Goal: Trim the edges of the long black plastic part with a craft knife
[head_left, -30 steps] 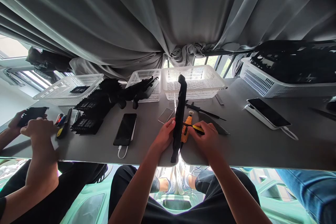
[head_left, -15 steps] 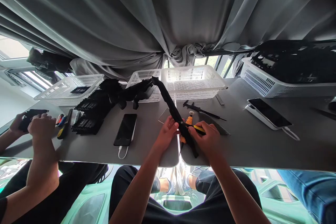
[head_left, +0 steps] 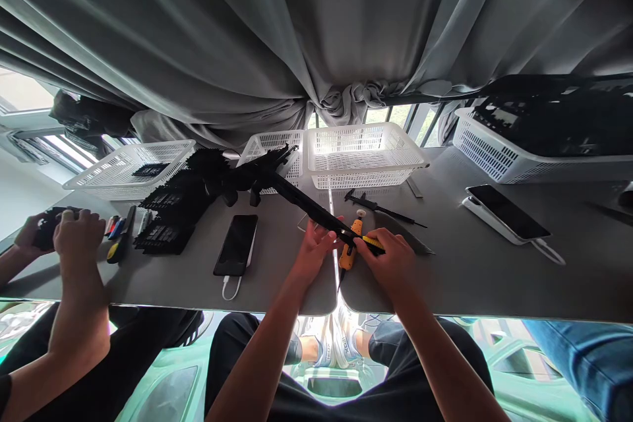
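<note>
My left hand grips a long black plastic strip near its lower end; the strip slants up and to the left over the grey table. My right hand pinches a yellow-and-black tool whose tip meets the strip's near end. An orange utility knife lies on the table between my two hands.
A black phone on a cable lies left of my hands, a second phone at right. White baskets stand behind, with piles of black parts. A black caliper lies nearby. At left, another person's hands hold a black part.
The black strip has swung from upright and facing me to a low slant toward the left. My hands stayed in place. The other person's hands shifted slightly.
</note>
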The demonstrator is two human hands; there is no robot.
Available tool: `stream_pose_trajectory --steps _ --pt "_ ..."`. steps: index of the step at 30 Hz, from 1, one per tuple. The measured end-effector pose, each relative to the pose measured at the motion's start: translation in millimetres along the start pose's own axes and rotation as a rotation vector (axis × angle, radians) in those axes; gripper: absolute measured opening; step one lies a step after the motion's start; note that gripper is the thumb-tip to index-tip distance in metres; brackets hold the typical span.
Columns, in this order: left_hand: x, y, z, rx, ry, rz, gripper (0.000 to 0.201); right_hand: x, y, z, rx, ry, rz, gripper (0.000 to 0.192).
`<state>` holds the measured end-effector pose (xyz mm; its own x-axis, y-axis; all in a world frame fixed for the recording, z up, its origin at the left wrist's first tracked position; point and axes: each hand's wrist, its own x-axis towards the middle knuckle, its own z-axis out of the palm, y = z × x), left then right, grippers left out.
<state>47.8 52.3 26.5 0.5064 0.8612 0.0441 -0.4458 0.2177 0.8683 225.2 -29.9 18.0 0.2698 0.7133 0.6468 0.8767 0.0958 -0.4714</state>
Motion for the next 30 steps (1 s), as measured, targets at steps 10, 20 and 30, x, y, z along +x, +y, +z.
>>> stream_pose_trajectory --steps 10,20,30 --pt "-1.0 3.2 2.2 0.008 0.038 0.05 0.091 -0.2 -2.6 -3.2 -0.038 0.039 -0.082 0.033" --pt "1.0 0.9 0.3 0.012 0.066 0.074 0.099 2.4 -6.4 -3.6 0.036 -0.004 -0.184 0.019" --pt "1.8 0.3 1.5 0.038 0.112 0.104 0.095 0.6 -9.1 -2.9 0.061 -0.03 -0.151 0.022"
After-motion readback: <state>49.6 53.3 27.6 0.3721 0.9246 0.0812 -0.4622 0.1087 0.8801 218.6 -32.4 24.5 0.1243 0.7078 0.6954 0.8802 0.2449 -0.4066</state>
